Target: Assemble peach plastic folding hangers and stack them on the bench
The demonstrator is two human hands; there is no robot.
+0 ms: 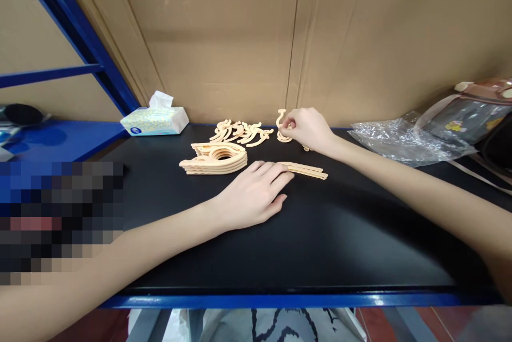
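Observation:
My left hand (256,192) lies palm down on the black table, fingers stretched over one end of two long, curved beige strips (308,171), thumb apart. They look like plastic hanger arms; their left ends are hidden under my fingers. Further back, my right hand (308,128) is closed in a pinch at a beige hook piece (281,113), which stands upright above a few similar pieces. To the left of those is a loose heap of beige hooked pieces (244,133). Nearer, a neat stack of folded beige hangers (216,159) sits left of my left hand.
A tissue box (156,120) stands at the back left by a blue metal frame (76,27). Crinkled clear plastic (396,136) and a transparent bag with a strap (456,123) lie at right. Cardboard (224,38) walls off the back; a blue edge (280,300) borders the table's front.

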